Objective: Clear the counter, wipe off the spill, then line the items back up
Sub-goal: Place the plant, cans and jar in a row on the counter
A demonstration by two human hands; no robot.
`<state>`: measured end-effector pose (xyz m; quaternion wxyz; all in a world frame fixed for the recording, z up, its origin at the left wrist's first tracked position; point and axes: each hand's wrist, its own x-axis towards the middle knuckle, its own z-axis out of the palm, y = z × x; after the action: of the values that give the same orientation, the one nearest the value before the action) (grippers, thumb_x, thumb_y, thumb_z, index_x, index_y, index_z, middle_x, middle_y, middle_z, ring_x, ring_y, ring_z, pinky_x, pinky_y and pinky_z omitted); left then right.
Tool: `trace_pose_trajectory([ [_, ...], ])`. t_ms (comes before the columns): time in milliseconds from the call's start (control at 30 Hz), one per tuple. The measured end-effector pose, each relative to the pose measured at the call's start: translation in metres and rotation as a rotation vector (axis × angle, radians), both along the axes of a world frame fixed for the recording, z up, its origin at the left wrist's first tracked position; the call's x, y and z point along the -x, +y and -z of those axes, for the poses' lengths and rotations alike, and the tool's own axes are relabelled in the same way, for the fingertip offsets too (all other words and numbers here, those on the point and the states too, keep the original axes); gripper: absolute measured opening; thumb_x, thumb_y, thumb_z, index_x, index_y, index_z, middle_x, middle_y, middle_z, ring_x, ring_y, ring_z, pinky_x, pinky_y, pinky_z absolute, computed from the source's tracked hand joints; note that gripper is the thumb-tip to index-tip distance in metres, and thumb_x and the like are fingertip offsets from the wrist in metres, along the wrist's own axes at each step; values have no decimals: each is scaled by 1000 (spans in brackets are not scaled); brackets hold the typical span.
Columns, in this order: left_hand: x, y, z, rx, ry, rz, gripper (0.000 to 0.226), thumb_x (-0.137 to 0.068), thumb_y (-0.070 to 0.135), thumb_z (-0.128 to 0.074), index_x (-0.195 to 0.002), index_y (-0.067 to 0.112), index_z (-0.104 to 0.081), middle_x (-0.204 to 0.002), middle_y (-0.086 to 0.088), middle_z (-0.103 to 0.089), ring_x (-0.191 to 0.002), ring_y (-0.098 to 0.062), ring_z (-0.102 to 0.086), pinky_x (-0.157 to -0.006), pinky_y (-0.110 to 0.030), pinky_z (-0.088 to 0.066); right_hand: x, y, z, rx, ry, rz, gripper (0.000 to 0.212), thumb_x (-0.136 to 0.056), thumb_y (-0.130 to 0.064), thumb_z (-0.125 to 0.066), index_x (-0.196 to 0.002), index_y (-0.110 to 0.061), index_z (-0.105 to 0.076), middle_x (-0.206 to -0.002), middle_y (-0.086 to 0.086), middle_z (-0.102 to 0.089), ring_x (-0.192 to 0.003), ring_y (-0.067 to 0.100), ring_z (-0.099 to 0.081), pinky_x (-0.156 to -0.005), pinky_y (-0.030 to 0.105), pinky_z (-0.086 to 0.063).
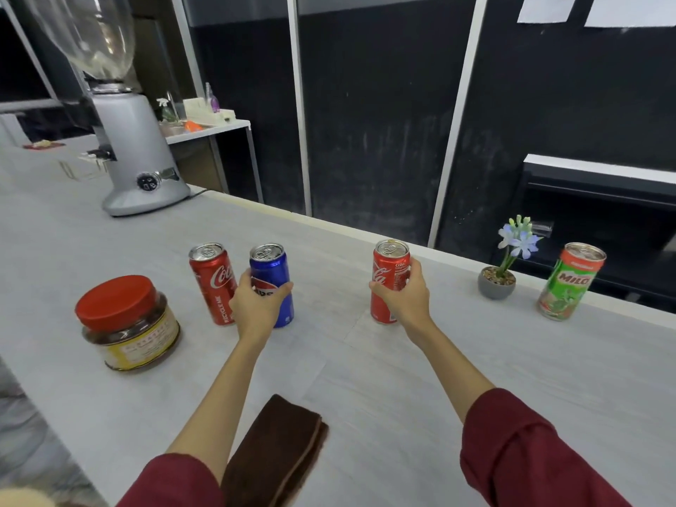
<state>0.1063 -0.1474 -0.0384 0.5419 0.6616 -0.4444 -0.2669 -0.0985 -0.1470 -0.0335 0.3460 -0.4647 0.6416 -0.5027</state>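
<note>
Both hands were on cans at once. The left hand [256, 305] wrapped its fingers and thumb round the blue Pepsi can [271, 283], which stood upright on the grey counter [402, 378] just beside a red Coca-Cola can [212, 281], so near that the two looked almost touching. The right hand [406, 296] gripped a second Coca-Cola can [388, 279] about its middle, well apart from the first pair; whether this can was just off the surface or resting on it could not be told. No spill showed plainly on the counter. The step looked like shifting cans, either clearing them away or lining them up; which one could not be judged from this alone. To do it well, each can should probably be lifted straight up rather than dragged, the Pepsi especially, since a sideways slide could knock its red neighbour over. The red-lidded jar [128, 323] stood to the left, the Milo can [570, 281] and small potted flower [497, 283] to the far right, and the folded brown cloth [278, 451] lay near the front edge, within easy reach for wiping.
</note>
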Motion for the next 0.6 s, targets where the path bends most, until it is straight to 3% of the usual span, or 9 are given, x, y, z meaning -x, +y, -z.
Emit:
trace_pose_trajectory([
  [200, -1, 1, -6, -10, -52, 35, 60, -71, 16, -77, -124, 8, -50, -123, -11, -60, -110, -27, -56, -89, -39, -47, 1, -1, -2, 7, 43, 62, 72, -76, -24, -74, -136, -17, -34, -138, 7, -47, -124, 26, -48, -103, 47, -39],
  [333, 15, 2, -14, -25, -78, 132, 57, -70, 17, -78, -121, 9, -53, -120, -11, -61, -98, -19, -55, -84, -37, -48, 17, 11, -6, 12, 16, 108, 73, -75, -23, -75, -135, -17, -36, -138, 7, -48, -125, 26, -47, -104, 47, -39],
  [600, 116, 4, -40, 38, -77, 387, 52, -71, 16, -77, -116, 10, -52, -114, -9, -62, -92, -18, -54, -77, -30, -43, 108, 58, -29, 82, 47, 273, 65, -67, -21, -80, -123, -17, -47, -121, 4, -59, -105, 18, -55, -97, 45, -46],
])
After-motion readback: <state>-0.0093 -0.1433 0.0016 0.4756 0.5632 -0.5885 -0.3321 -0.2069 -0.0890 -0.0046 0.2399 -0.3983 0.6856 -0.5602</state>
